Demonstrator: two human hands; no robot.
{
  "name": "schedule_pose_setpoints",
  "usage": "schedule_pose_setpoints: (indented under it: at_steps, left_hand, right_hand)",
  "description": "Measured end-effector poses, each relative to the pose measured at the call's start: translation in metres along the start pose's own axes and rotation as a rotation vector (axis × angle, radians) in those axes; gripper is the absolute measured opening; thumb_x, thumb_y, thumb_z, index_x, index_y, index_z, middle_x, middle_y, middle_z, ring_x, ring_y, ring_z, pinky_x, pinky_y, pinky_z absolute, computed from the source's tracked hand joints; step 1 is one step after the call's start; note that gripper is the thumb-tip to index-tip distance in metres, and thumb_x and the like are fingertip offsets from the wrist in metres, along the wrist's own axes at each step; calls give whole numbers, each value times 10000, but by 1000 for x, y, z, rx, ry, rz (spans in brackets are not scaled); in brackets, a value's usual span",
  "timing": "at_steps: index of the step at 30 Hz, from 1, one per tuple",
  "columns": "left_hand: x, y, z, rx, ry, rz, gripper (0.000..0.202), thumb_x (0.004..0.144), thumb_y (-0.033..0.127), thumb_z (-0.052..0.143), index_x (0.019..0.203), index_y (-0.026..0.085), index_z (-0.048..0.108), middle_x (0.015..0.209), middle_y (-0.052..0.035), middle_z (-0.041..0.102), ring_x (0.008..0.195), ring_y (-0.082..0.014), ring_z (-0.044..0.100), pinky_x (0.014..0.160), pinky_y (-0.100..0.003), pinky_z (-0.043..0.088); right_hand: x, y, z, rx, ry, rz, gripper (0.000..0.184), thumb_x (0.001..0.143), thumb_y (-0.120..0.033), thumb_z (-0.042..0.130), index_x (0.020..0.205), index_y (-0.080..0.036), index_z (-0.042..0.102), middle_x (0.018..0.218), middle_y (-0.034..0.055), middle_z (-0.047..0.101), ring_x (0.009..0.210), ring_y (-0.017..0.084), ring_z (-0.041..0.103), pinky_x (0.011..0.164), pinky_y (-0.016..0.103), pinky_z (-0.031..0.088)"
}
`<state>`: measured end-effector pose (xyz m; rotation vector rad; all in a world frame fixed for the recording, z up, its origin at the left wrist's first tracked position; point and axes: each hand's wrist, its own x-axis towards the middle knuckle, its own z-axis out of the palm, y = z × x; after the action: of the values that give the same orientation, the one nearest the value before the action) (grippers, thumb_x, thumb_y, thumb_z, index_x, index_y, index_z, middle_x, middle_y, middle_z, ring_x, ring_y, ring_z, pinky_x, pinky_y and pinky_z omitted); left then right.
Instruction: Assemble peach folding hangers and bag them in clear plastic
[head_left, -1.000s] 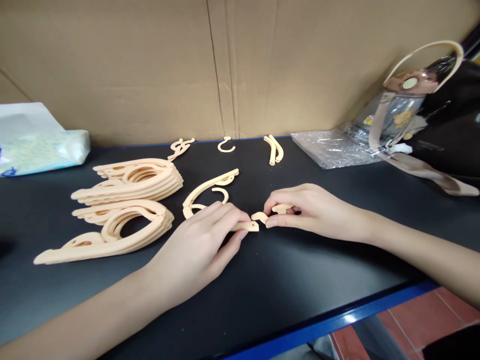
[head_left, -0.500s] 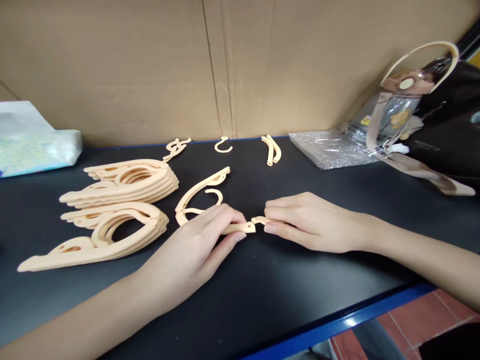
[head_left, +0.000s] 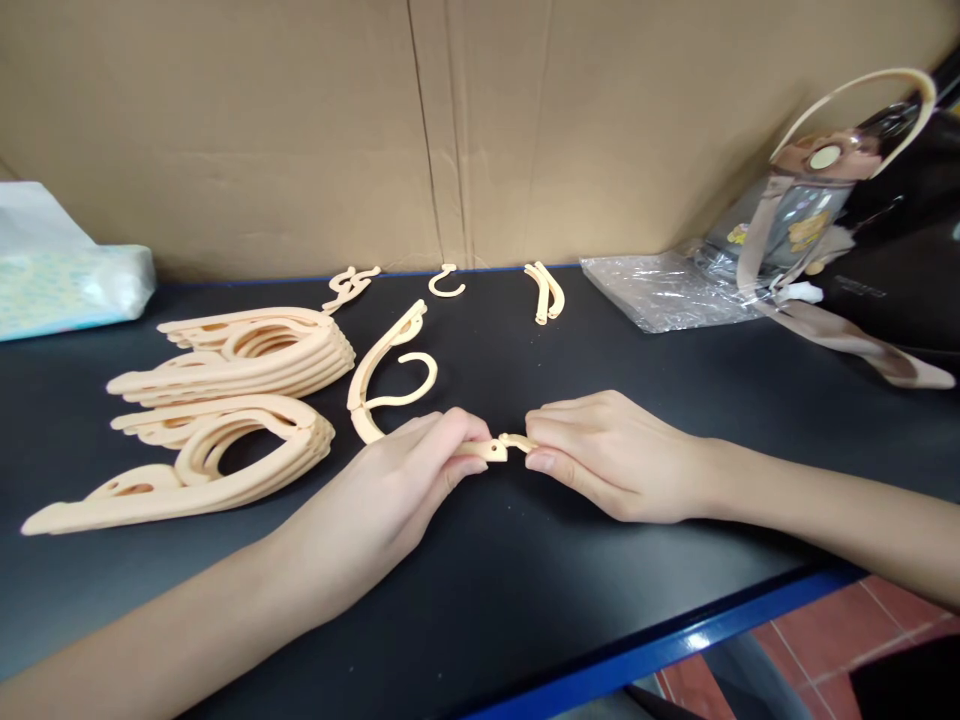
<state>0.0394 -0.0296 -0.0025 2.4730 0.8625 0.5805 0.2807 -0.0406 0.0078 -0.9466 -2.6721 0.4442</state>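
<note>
Well, the person's left hand (head_left: 405,470) is pinching a cream bar (head_left: 491,451) between thumb and fingers, its holed end poking out midway between the far and near edges of the worktop (head_left: 562,580). Opposite, the right hand (head_left: 622,455) has its fingers pressed together round a curved piece (head_left: 517,441), whose tip sits right by that end; from where I stand, I can't tell whether they touch. I'd keep the left grip firm close behind the hole, line the tip up squarely, and ease rather than force it, as slim parts might snap. Mind the hinged hanger (head_left: 364,380) too, lying toward the far edge, partly hidden behind the left hand.
</note>
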Motion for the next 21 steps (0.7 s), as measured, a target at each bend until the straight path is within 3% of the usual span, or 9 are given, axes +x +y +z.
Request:
schedule_pose_setpoints:
  at_steps: [21]
  left_hand:
    - [-2, 1, 1, 64, -36, 99, 168, 1042, 216, 382, 1009, 217, 547, 896, 17, 671, 767, -133, 653, 680, -246, 495]
  right_hand:
    - [-3, -9, 11, -389, 74, -179, 415, 1062, -274, 283, 791, -164, 577, 673, 25, 559, 559, 149, 449, 536, 290, 298]
